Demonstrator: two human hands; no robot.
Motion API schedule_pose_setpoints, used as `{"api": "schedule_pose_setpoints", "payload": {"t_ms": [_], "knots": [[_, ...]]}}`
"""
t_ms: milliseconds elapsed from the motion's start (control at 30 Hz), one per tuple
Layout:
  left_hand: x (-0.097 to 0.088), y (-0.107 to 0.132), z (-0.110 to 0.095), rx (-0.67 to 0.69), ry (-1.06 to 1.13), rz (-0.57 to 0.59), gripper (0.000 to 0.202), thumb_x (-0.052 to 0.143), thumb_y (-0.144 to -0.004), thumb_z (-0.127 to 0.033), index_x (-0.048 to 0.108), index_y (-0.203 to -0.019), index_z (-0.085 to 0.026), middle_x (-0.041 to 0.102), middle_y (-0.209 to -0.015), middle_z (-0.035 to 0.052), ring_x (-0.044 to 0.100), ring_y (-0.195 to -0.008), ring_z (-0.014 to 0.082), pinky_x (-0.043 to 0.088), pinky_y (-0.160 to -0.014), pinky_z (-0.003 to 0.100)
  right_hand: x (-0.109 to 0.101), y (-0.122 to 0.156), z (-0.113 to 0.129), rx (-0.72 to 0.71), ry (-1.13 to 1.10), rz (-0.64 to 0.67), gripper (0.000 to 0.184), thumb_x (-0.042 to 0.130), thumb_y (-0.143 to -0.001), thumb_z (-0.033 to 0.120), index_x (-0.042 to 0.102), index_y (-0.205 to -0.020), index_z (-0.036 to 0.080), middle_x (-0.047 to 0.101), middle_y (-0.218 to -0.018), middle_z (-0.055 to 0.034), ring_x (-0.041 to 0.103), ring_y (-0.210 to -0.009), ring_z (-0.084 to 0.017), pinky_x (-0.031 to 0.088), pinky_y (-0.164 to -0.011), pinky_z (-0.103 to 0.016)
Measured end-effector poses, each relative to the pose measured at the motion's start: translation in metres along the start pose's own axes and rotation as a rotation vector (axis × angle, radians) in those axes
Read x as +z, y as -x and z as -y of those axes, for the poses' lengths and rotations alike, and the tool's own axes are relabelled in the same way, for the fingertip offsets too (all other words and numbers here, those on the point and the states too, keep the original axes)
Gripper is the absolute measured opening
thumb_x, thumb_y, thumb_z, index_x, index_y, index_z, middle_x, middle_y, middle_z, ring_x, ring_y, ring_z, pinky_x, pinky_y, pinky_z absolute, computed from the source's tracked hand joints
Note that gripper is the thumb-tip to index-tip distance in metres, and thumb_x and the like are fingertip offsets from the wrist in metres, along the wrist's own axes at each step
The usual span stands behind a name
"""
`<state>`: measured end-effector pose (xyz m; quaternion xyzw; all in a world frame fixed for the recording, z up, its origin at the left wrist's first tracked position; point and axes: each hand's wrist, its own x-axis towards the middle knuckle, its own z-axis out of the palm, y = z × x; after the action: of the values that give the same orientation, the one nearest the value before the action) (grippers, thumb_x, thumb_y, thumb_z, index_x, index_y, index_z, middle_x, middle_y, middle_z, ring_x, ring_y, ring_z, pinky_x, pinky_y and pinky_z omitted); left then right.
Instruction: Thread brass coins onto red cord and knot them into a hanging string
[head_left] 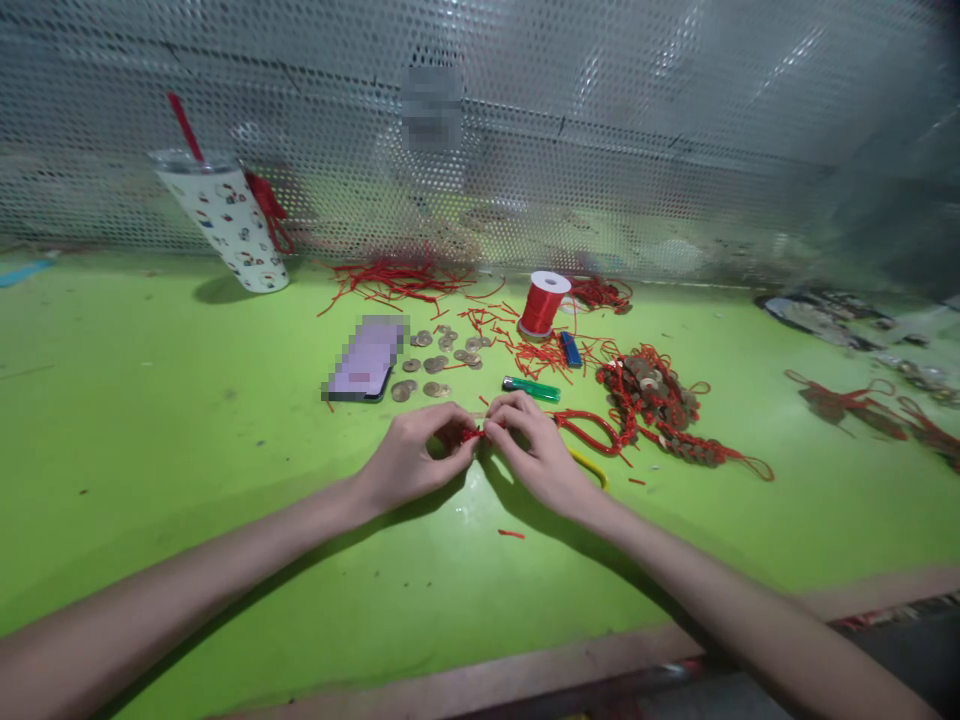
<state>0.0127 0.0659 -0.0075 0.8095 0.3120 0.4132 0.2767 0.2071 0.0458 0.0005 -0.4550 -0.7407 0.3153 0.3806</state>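
Note:
Both hands meet over the green table (225, 560), fingertips almost touching. My left hand (420, 450) pinches a red cord (471, 434) between thumb and fingers. From the other side my right hand (536, 450) is closed on the same cord; its far end is hidden by the fingers. Just beyond the hands lies a green lighter (531, 389). To the right is a pair of scissors with one red handle loop (589, 430) and a yellow one partly behind my right hand. Several round coins (435, 365) lie beyond my left hand.
A phone (367, 355), a spool of red cord (544, 305), a blue lighter (571, 349) and red cord scraps (405, 283) lie farther back. Strung coins (649, 390) are heaped at right. A tumbler with a straw (225, 220) stands back left before a perforated metal panel (525, 150).

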Motion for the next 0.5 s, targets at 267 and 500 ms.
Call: {"api": "schedule_pose_setpoints", "payload": {"t_ms": [267,500], "knots": [[-0.0015,-0.0013,0.0028,0.031,-0.059,0.025,0.008,0.065,-0.087,-0.015,0.068,-0.094,-0.013,0.070,-0.078,0.0023,0.061,-0.060,0.0094,0.054,-0.055,0.020,-0.0005,-0.0023,-0.0049,0.025,0.016,0.010,0.023,0.053,-0.100,0.025,0.057,-0.078,0.020,0.057,-0.104,-0.0078,0.053,-0.108,-0.023,0.040,-0.100,-0.043],[-0.0001,0.0006,0.0046,0.056,-0.059,-0.007,0.007,0.065,-0.087,-0.015,0.070,-0.093,-0.013,0.071,-0.076,0.0031,0.062,-0.060,0.0100,0.055,-0.056,0.020,0.0002,-0.0008,-0.0040,0.014,0.063,0.012,0.022,0.053,-0.100,0.025,0.058,-0.079,0.020,0.058,-0.104,-0.0080,0.053,-0.108,-0.024,0.041,-0.100,-0.044]]}}
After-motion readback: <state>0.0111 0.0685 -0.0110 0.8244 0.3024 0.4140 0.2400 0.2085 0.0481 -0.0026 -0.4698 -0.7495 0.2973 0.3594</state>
